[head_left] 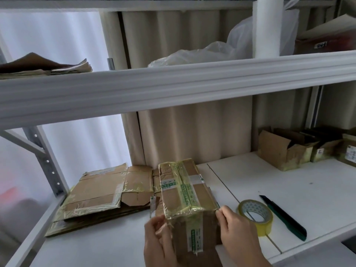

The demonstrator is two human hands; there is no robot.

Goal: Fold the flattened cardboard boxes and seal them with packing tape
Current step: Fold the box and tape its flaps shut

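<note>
On the white shelf [289, 189] we find both hands, left hand [158, 239] and right hand [237, 228], pinching the taped box [185, 191] at its near corners; sealing appears finished, so setting it aside likely follows.

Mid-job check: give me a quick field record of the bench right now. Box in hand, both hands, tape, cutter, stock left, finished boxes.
box in hand: folded brown cardboard box wrapped in yellowish tape, on the white shelf surface
left hand: left hand grips the box's near left corner
right hand: right hand pinches its near right corner
tape: yellow packing tape roll lying right of the box
cutter: dark green utility knife beside the roll
stock: flattened cardboard boxes stacked to the left
finished: open-topped cardboard boxes at the far right
</note>
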